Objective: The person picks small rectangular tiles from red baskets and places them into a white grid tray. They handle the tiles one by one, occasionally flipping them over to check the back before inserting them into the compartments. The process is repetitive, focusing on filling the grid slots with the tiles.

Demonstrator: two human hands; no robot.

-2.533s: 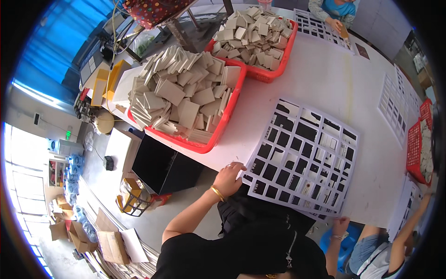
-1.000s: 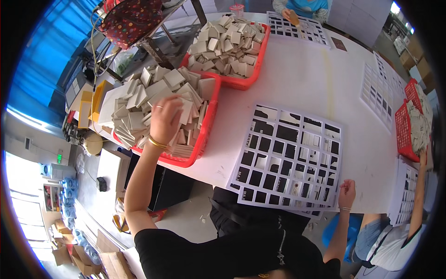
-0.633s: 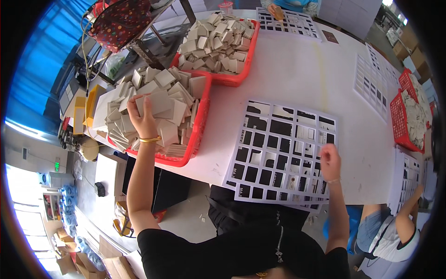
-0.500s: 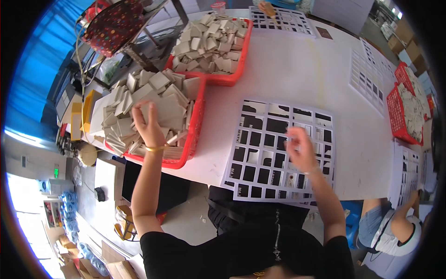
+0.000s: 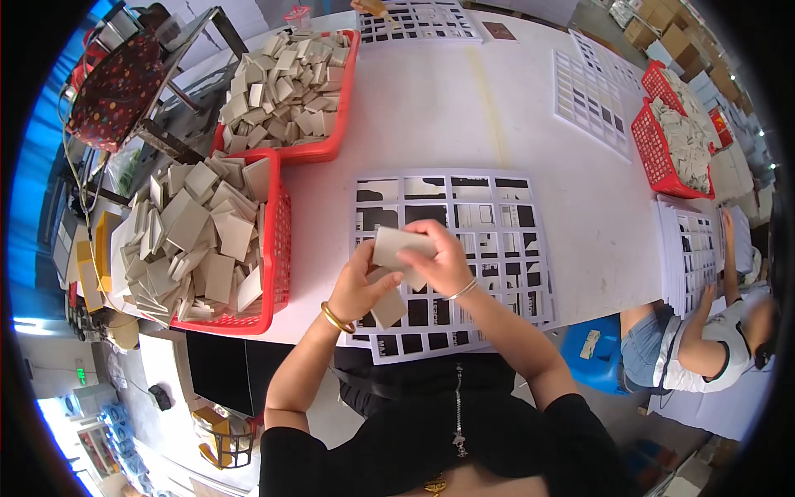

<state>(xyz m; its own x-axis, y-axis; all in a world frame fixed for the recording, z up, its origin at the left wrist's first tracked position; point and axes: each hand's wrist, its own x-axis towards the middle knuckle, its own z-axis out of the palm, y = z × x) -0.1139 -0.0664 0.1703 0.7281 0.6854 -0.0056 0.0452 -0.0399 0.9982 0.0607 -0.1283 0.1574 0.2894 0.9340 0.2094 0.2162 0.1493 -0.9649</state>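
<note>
My left hand (image 5: 356, 286), with a gold bangle at its wrist, is closed on grey cardboard pieces (image 5: 389, 310), one of which sticks out below its fingers. Beside it my right hand (image 5: 439, 261), wearing a silver bangle, pinches a flat grey cardboard piece (image 5: 397, 243) that reaches across to the left fingers. How many pieces lie between the hands I cannot tell. Both hands are over a stack of white sheets (image 5: 540, 248), printed with a grid of black and white rectangles, and hide part of it. The lower sheets stick out askew at the near edge.
Two red baskets (image 5: 281, 248) heaped with cardboard pieces (image 5: 186, 219) stand at the left. More gridded sheets (image 5: 592, 103) and red baskets (image 5: 654, 157) are on the right of the white table (image 5: 431, 108). A co-worker (image 5: 696, 348) sits at the right; another person's hand (image 5: 370, 7) shows at the far edge.
My left hand has come from the near left basket to the sheets, now with cardboard pieces. My right hand has met it and grips a piece. The view has swung right.
</note>
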